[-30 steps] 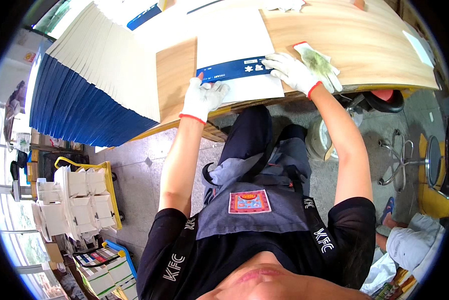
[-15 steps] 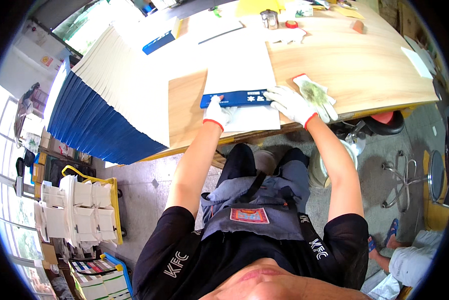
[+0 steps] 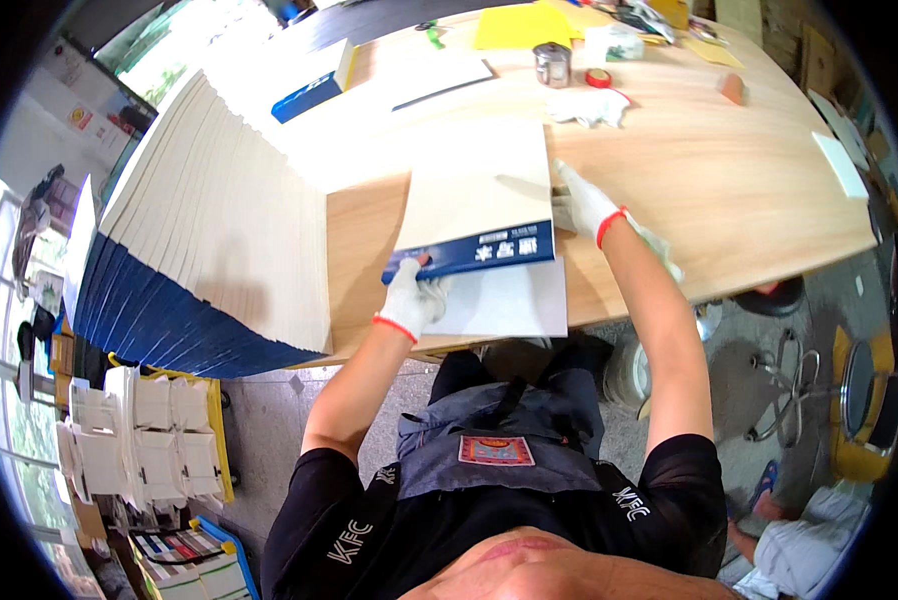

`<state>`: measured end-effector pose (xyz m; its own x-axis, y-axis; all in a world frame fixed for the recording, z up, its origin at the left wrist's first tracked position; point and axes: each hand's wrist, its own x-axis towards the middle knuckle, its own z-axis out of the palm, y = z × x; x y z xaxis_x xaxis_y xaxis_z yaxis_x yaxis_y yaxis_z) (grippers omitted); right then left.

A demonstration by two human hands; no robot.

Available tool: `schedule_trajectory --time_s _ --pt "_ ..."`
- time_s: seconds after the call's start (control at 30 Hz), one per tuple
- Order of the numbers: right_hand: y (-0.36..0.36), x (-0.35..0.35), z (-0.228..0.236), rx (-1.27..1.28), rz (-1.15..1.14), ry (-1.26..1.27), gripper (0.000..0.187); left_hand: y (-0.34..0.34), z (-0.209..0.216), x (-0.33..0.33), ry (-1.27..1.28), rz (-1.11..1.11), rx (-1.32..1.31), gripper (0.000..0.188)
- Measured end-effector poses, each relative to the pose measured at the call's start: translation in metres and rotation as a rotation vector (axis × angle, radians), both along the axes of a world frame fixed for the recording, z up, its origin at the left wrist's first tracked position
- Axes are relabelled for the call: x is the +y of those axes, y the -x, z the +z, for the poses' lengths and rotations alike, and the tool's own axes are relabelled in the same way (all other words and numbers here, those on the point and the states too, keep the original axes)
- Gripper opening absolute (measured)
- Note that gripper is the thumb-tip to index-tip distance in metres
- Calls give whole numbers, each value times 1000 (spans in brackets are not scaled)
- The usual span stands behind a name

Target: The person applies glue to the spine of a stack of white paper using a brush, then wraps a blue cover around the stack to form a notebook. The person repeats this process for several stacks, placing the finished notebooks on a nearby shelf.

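Observation:
A book [image 3: 480,200] with a cream face and a dark blue spine strip lies before me, its blue edge toward me. My left hand [image 3: 412,297], in a white glove with a red cuff, pinches the left end of the blue strip, thumb on top. At the book's right edge is my right hand [image 3: 587,208], gloved alike, held edge-on with fingers stretched away from me. It seems to touch the edge. A white sheet [image 3: 514,308] sticks out under the spine. A loose stained glove [image 3: 659,250] lies partly hidden behind my right forearm.
A tall stack of blue-spined books [image 3: 229,220] stands at the left of the wooden table [image 3: 709,200]. Farther back are another blue-spined book [image 3: 309,97], a metal pot [image 3: 552,65], red tape [image 3: 598,78] and a white cloth [image 3: 589,107]. A stool [image 3: 859,375] stands at right.
The book's near edge has come toward me, and its left end is lower. My right hand has left the blue strip for the book's right edge, turning edge-on. My view has shifted too.

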<state>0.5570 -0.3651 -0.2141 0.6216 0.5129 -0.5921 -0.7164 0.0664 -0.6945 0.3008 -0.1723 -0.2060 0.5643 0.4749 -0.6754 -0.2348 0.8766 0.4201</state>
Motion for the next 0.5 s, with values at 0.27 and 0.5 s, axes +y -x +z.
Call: schedule_trajectory --time_s 0.27,0.5 --pt "53 16 36 -444 78 -331 34 34 41 -16 -205 -117 -98 22" --pt "51 46 129 -573 0 -612 50 92 217 -41 -786 -45 95 47"
